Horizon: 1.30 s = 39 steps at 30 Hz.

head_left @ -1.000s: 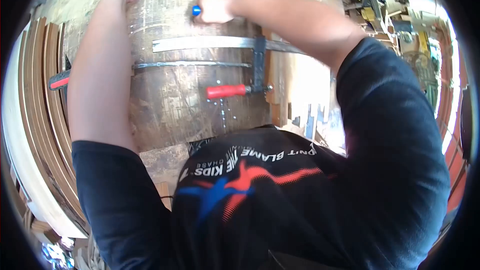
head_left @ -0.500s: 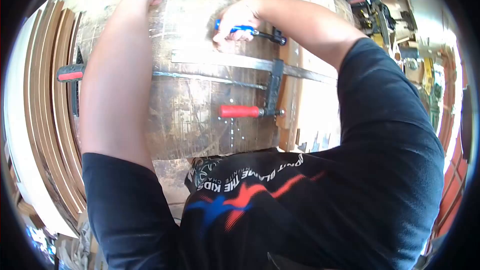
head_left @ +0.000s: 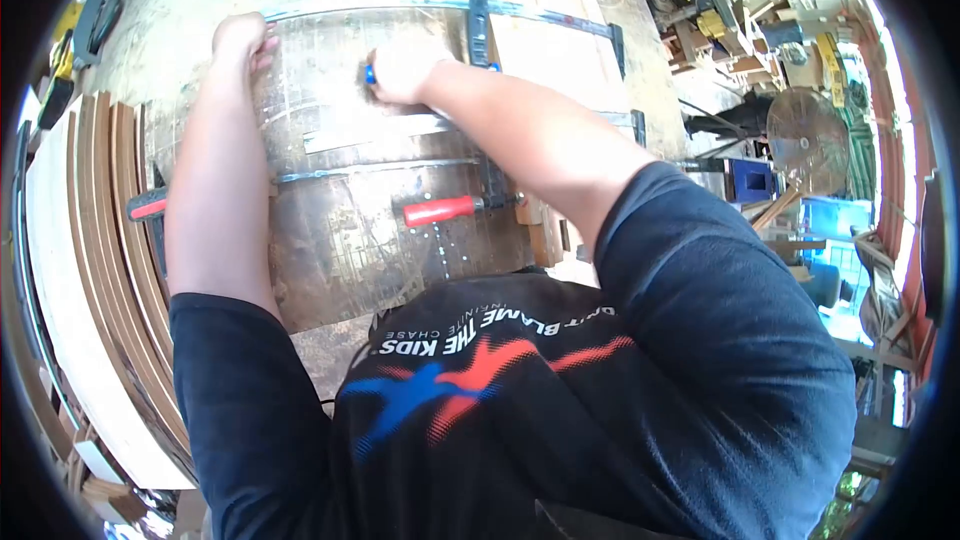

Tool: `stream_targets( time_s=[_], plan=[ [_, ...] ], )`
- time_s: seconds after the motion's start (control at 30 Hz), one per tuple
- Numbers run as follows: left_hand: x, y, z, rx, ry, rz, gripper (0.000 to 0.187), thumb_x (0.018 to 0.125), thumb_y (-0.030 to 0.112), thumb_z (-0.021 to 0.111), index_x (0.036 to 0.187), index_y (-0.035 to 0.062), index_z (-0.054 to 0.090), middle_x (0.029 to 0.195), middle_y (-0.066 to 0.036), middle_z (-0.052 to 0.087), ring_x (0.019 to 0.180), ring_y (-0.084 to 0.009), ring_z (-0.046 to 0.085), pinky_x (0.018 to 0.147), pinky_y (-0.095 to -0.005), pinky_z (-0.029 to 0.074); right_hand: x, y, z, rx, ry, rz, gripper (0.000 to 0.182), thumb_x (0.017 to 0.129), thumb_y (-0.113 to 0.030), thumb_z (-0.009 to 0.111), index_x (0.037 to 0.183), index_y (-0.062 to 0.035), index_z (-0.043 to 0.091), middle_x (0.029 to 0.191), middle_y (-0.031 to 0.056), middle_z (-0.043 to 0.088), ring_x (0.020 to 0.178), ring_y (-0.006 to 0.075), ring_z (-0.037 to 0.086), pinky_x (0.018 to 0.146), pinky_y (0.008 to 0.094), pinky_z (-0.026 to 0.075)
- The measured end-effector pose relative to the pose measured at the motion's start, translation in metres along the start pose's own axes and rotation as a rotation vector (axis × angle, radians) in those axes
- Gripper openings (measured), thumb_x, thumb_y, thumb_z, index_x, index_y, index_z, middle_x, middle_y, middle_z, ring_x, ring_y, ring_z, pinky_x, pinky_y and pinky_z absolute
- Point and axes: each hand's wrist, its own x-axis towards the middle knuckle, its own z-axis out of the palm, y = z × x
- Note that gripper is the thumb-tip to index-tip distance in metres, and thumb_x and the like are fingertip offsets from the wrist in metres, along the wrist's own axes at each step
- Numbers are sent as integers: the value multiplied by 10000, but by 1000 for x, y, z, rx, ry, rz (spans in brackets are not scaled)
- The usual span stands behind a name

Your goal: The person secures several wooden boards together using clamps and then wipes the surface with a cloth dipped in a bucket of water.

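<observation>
Since the earlier frame, the right hand (head_left: 405, 70) has changed from a looser hold, with fingers spread about the blue handle (head_left: 370, 74), to a closed fist around it, upper centre of the frame. Only the blue end now shows past the fist. The view has shifted too, so more of the upper clamp (head_left: 400, 2) is visible.

Its long silver bar runs across the upper part of the frame, slightly bowed by the lens, with a worn, bluish shine and darker, rust-toned marks toward the right. A black sliding arm (head_left: 478, 35) stands across the bar above the right forearm, and a black end piece (head_left: 617, 48) sits at its right end, beside the pale boards (head_left: 545, 5).

At upper left, the left hand (head_left: 242, 40) is narrow, its fingers curled, at the left end of that bar; whether it grips the metal I cannot tell.

Nearer the shirt, the lower clamp (head_left: 375, 133) has a flat silver bar, partly hidden by the right forearm, and a smooth red handle (head_left: 438, 211) over the scuffed brown bench (head_left: 330, 250). A thin bar (head_left: 370, 169) lies between them. White spots (head_left: 441, 246) mark the bench below the red handle.
</observation>
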Motion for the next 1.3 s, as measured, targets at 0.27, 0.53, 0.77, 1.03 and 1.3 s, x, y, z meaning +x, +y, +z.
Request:
stream_targets(
  time_s=[0.27,0.53,0.77,1.03,1.3],
  plan=[
    [-8,-2,3,134,19,43,263,1005,193,424,1035,113,673,957,14,676,749,-95,601,662,-329,503,72,37,13,967,-1246,141,194,932,-237,676,985,-51,689,588,-15,514,500,134,496,498,302,413],
    [-2,-2,2,141,26,29,250,997,202,433,1037,117,665,960,18,657,747,-98,604,666,-343,492,59,29,11,395,-620,-182,243,888,-295,665,997,-90,735,706,69,641,589,208,611,559,381,507],
    [26,-13,5,4,10,13,230,954,178,547,1073,70,712,976,-60,720,723,-146,689,605,-370,560,4,4,22,72,19,-1,324,788,-309,647,1027,-134,779,1033,159,745,989,336,714,894,429,559],
    [26,-13,1,255,41,73,218,941,192,506,903,88,694,812,-43,684,653,-157,634,582,-366,513,78,35,17,375,-775,-266,215,871,-293,708,978,-119,776,817,54,701,708,162,630,624,356,518],
    [-9,2,-4,448,48,37,214,981,211,485,938,120,674,822,7,640,658,-113,583,562,-350,474,89,44,15,819,-1192,-38,266,975,-359,661,984,-93,668,532,-66,404,406,44,380,387,260,332]
  ],
)
